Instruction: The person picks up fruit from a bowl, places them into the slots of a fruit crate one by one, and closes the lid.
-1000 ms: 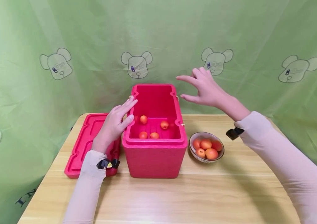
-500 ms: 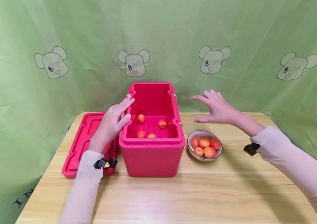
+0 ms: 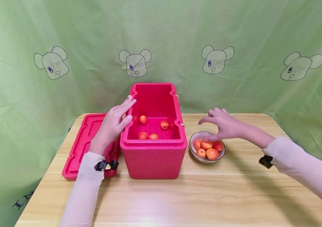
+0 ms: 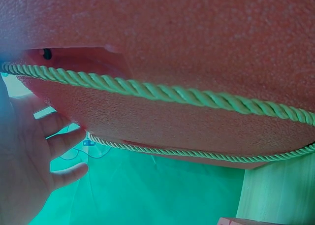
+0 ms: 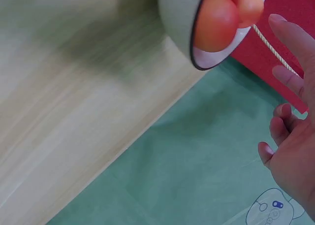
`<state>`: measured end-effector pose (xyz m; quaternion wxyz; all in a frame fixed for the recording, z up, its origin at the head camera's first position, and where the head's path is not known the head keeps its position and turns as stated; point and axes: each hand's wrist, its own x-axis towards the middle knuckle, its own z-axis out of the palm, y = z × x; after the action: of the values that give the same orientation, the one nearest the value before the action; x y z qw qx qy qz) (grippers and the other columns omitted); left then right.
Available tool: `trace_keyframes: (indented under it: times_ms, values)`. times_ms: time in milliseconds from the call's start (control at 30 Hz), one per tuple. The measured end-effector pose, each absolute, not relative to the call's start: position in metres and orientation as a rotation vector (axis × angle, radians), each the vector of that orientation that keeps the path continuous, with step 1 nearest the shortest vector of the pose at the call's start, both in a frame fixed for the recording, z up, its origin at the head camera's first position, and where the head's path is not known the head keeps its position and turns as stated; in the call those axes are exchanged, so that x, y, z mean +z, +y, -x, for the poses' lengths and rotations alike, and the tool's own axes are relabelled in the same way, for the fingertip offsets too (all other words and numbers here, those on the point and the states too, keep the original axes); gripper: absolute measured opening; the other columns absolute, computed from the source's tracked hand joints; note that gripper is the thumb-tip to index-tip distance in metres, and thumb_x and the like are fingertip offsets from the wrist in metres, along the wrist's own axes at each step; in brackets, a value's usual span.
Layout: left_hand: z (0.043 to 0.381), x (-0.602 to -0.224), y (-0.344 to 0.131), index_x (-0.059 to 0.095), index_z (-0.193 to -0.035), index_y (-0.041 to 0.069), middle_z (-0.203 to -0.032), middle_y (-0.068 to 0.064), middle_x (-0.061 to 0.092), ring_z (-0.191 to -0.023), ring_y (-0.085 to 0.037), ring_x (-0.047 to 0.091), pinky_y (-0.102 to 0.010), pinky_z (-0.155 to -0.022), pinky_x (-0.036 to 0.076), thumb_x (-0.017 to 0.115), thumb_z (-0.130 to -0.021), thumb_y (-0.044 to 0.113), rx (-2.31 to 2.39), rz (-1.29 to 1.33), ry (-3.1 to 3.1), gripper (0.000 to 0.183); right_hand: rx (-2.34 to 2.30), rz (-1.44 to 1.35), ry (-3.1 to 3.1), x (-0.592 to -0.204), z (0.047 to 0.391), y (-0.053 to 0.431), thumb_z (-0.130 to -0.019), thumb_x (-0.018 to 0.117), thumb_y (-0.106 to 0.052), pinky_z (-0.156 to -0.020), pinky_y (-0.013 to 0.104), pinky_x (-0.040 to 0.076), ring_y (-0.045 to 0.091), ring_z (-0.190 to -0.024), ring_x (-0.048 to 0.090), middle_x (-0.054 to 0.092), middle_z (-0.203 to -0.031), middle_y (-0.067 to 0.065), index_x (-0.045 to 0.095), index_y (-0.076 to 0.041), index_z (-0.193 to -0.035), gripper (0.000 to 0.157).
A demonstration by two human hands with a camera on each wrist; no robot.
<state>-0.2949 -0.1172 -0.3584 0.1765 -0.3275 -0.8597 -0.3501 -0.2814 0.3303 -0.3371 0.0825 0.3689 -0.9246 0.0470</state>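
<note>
A deep red foam box [image 3: 153, 162] stands uncovered on the table, with several orange-red fruits [image 3: 164, 125] resembling apricots on its floor. My left hand [image 3: 111, 124] rests on the box's left rim, fingers extended. In the left wrist view, its fingers [image 4: 66, 141] lie against the box's side. Over the back of a patterned bowl [image 3: 192, 151] hovers my right hand [image 3: 226, 126], thumb and fingers spread apart and holding nothing. The bowl, to the right of the box, contains several similar fruits [image 3: 212, 154]. The right thumb tip overlaps the fruit; contact cannot be told.
The red lid [image 3: 80, 151] lies flat left of the box, partly behind the left forearm. A twisted rope [image 4: 172, 93] runs along the box's side. A green cloth [image 3: 166, 31] with bear-head prints hangs behind the wooden table [image 3: 206, 201].
My right hand has come down and to the right, from beside the box's far right rim to over the bowl. My left hand has stayed on the rim. The view has shifted slightly.
</note>
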Motion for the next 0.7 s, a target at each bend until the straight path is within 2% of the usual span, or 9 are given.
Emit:
trace_keyframes:
  times_ms: [167, 400, 700]
  values:
    - [0.294, -0.357, -0.118, 0.038, -0.159, 0.023, -0.167, -0.002, 0.031, -0.155, -0.021, 0.031, -0.057, -0.121, 0.029, 0.050, -0.099, 0.042, -1.001, 0.927, -2.428, 0.064, 0.130, -1.113, -2.819, -0.341, 0.274, 0.339, -0.067, 0.093, -0.042, -0.074, 0.033, 0.023, 0.014, -0.082, 0.036, 0.043, -0.083, -0.008, 0.076, -0.022, -0.110, 0.050]
    - [0.295, -0.357, -0.120, 0.037, -0.159, 0.025, -0.168, -0.001, 0.031, -0.156, -0.020, 0.030, -0.057, -0.121, 0.029, 0.047, -0.100, 0.047, -0.996, 0.927, -2.428, 0.063, 0.154, -1.145, -2.847, -0.344, 0.270, 0.339, -0.066, 0.093, -0.030, -0.083, 0.037, 0.027, 0.013, -0.083, 0.037, 0.041, -0.082, -0.008, 0.077, -0.019, -0.109, 0.047]
    - [0.294, -0.357, -0.118, 0.037, -0.159, 0.025, -0.168, -0.002, 0.030, -0.156, -0.022, 0.030, -0.058, -0.122, 0.028, 0.047, -0.100, 0.049, -1.006, 0.929, -2.441, 0.065, 0.148, -1.165, -2.859, -0.346, 0.267, 0.334, -0.066, 0.092, -0.025, -0.078, 0.036, 0.026, 0.011, -0.082, 0.036, 0.040, -0.081, -0.009, 0.078, -0.022, -0.103, 0.040]
